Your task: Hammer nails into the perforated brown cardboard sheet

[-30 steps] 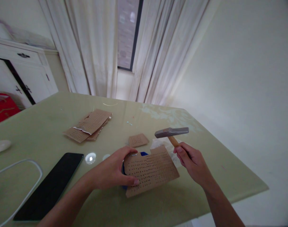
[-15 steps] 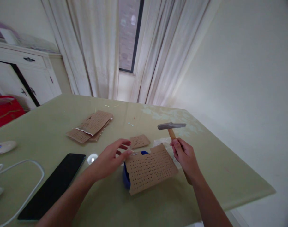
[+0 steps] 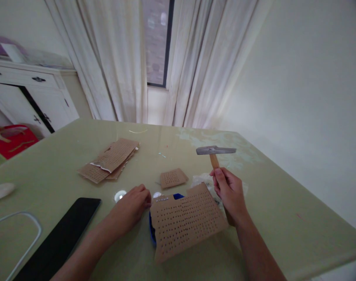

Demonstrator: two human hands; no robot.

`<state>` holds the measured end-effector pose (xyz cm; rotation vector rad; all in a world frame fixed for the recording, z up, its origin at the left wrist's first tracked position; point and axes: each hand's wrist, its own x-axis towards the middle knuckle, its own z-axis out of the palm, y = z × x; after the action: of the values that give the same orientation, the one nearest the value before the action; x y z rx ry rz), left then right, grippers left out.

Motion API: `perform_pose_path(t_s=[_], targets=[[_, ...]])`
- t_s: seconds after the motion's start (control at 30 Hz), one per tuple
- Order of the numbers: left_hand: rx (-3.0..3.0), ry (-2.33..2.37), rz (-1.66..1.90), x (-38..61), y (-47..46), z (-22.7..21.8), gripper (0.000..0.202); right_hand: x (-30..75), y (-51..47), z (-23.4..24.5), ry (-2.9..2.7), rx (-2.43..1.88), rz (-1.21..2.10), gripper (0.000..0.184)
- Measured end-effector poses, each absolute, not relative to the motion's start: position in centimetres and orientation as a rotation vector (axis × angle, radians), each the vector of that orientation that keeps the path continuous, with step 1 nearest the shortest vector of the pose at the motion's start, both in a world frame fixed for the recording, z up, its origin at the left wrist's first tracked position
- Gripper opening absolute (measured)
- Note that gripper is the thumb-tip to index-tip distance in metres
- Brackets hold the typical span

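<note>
My right hand (image 3: 229, 191) is wrapped round the wooden handle of a hammer (image 3: 215, 150), its metal head raised above the table. A perforated piece of brown cardboard (image 3: 186, 220) rests tilted over a blue object (image 3: 152, 230), most of which is hidden beneath it. Small pale studs (image 3: 162, 198) line the cardboard's top left edge. Beside that edge, my left hand (image 3: 137, 203) is curled closed with its fingertips turned away, so whatever they hold is hidden. A small white round item (image 3: 157, 194) lies just past its fingers.
A smaller perforated cardboard piece (image 3: 173, 178) and a crumpled clear plastic bag (image 3: 203, 178) lie behind. Stacked cardboard sheets (image 3: 116, 154) sit back left. A black tablet-like slab (image 3: 66, 234), a white cable (image 3: 34, 218) and a white device (image 3: 2, 191) occupy the left side.
My left hand has drawn back left from the cardboard's top corner, and its spread fingers have curled in. The hammer stays raised in my right hand. The view has shifted slightly.
</note>
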<state>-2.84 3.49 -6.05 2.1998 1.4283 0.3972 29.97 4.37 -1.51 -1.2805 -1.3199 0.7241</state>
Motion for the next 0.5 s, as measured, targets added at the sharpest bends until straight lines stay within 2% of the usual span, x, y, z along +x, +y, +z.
perform_pose_path(t_s=[0.13, 0.27, 0.5], targets=[[2.049, 1.626, 0.797, -2.9, 4.1, -5.6, 0.023, 30.6, 4.1, -2.0, -1.318, -1.306, 0.721, 0.040], [1.665, 1.337, 1.264, -1.1, 3.5, -4.1, 0.022, 30.6, 4.1, -2.3, -1.348, -1.311, 0.716, 0.040], [1.630, 1.225, 1.150, 1.9, 1.7, -3.7, 0.020, 30.5, 4.0, -2.6, -1.432, -1.303, 0.712, 0.040]])
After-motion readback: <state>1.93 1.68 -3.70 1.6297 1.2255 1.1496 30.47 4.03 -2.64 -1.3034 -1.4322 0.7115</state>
